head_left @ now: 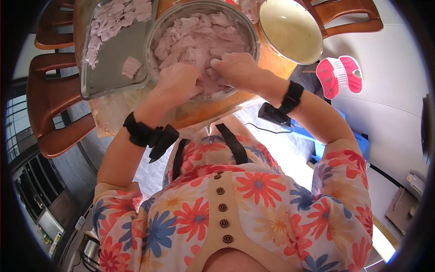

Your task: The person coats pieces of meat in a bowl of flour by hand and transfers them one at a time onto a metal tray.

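A round metal basin [152,45] on the table is heaped with pale pink slices of raw meat [199,38]. Both my hands are over its near side. My left hand [178,82] is closed, its fingertips down at the meat and partly hidden. My right hand [236,70] has its fingers curled in, pinching a piece of the meat just right of it. To the left lies a rectangular metal tray [106,79]; overlapping meat slices [120,18] cover its far part, and one separate meat piece [131,67] lies near its right edge.
A large cream-coloured bowl [290,31] stands right of the basin, near the table edge. Wooden chairs [56,104] stand at the left, another chair [349,18] at the far right. A pink and white seat-like object [339,77] is beyond the table's right side.
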Motion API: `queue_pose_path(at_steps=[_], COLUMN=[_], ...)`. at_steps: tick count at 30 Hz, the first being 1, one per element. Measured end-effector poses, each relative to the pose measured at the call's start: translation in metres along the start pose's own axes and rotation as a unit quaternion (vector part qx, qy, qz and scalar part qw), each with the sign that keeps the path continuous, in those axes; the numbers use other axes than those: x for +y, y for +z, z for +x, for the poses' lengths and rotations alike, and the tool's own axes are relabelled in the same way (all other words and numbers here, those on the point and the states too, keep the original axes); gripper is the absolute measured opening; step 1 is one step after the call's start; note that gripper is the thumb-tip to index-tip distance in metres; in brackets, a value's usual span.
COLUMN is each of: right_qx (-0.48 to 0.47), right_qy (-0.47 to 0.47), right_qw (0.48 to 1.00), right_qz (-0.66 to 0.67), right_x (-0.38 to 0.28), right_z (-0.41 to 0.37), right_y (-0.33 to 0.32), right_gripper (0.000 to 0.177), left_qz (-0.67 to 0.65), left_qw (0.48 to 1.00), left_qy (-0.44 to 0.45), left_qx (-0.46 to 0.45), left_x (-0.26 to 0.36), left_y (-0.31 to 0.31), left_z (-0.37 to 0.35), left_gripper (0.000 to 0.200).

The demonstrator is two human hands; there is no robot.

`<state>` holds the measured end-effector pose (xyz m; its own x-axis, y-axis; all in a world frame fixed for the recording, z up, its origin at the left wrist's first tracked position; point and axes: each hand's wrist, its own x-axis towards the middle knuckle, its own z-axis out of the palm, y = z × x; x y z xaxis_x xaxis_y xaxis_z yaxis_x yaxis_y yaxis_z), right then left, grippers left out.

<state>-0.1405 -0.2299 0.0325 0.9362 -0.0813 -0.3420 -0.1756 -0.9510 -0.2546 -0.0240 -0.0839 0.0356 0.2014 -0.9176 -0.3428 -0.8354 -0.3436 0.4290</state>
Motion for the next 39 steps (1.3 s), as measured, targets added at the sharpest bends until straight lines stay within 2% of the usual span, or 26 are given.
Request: queue_pose_path(at_steps=[2,3,5,7,9,10,12,13,14,15,17,18,20,21,22,23,24,26,29,30,32,36,38,39], right_qx=[0.001,-0.001,0.021,0.038,0.006,0.006,-0.066,-0.067,-0.017,0.033,0.02,0.009,-0.009,-0.027,-0.027,0.014,0.055,0.055,0.07,0.085,0.104,0.135,0.145,0.153], right_qy=[0.009,0.019,0.033,0.046,0.003,0.002,0.034,0.033,0.006,-0.022,-0.011,0.001,-0.021,-0.042,-0.043,-0.022,-0.001,-0.003,-0.003,-0.004,-0.006,0.011,0.012,0.014], right_qw=[1.0,0.999,0.998,0.995,0.998,0.998,0.997,0.997,0.999,0.997,0.999,1.0,0.999,0.996,0.996,0.998,0.998,0.997,0.997,0.996,0.994,0.99,0.988,0.987], right_qz=[-0.015,-0.032,-0.054,-0.073,-0.058,-0.059,0.024,0.023,0.043,0.063,0.045,0.026,0.049,0.073,0.073,0.055,0.038,0.045,0.045,0.037,0.043,0.046,0.047,0.049], right_x=[0.006,0.011,0.024,0.027,0.02,0.017,0.004,0.007,0.014,0.018,0.019,0.019,0.019,0.019,0.02,0.021,0.022,0.02,0.022,0.024,0.027,0.023,0.022,0.021], right_z=[0.009,0.014,0.02,0.02,0.018,0.018,0.017,0.016,0.014,0.014,0.014,0.014,0.017,0.018,0.018,0.017,0.017,0.014,0.011,0.011,0.01,0.007,0.006,0.005], right_y=[0.004,0.005,0.001,0.005,0.006,0.005,-0.003,-0.003,-0.005,-0.005,-0.002,-0.002,0.001,0.002,0.002,0.001,0.001,-0.001,0.005,0.01,0.019,0.022,0.021,0.022], right_gripper=[0.018,0.017,0.016,0.017,0.018,0.018,0.02,0.02,0.022,0.024,0.023,0.023,0.022,0.022,0.022,0.021,0.02,0.02,0.019,0.019,0.019,0.019,0.018,0.018], left_qz=[0.054,0.053,0.134,0.119,0.105,0.1,0.094,0.061,0.028,0.027,-0.116,-0.118,-0.272,-0.272,-0.31,-0.347,-0.348,-0.106,-0.046,-0.047,-0.246,-0.24,-0.137,-0.136], left_qw=[0.997,0.998,0.989,0.988,0.987,0.985,0.983,0.978,0.969,0.969,0.956,0.956,0.95,0.95,0.946,0.937,0.936,0.977,0.975,0.975,0.954,0.949,0.963,0.964], left_qy=[0.024,0.023,0.005,-0.001,-0.005,-0.005,-0.005,-0.002,0.001,-0.001,0.015,0.014,-0.057,-0.058,-0.042,-0.027,-0.028,-0.003,-0.029,-0.029,-0.048,-0.06,-0.062,-0.06], left_qx=[0.041,0.041,0.067,0.095,0.123,0.139,0.155,0.2,0.244,0.244,0.268,0.268,0.139,0.139,0.086,0.032,0.033,0.184,0.215,0.215,0.166,0.193,0.222,0.221], left_x=[-0.005,-0.004,0.0,-0.001,-0.003,-0.007,-0.014,-0.018,-0.022,-0.026,-0.031,-0.032,-0.033,-0.033,-0.034,-0.035,-0.037,-0.037,-0.027,-0.026,-0.027,-0.035,-0.04,-0.043], left_y=[0.004,0.008,0.015,0.021,0.023,0.022,0.021,0.02,0.019,0.018,0.012,0.008,-0.006,-0.009,-0.012,-0.014,-0.011,-0.003,0.0,-0.003,-0.017,-0.03,-0.021,-0.018], left_z=[0.002,0.004,0.012,0.012,0.011,0.011,0.011,0.012,0.012,0.011,0.009,0.008,0.004,0.004,0.004,0.005,0.008,0.012,0.011,0.01,0.007,0.009,0.013,0.015], left_gripper=[0.013,0.013,0.011,0.012,0.013,0.011,0.009,0.01,0.012,0.012,0.017,0.017,0.019,0.019,0.019,0.019,0.019,0.021,0.021,0.021,0.019,0.019,0.022,0.022])
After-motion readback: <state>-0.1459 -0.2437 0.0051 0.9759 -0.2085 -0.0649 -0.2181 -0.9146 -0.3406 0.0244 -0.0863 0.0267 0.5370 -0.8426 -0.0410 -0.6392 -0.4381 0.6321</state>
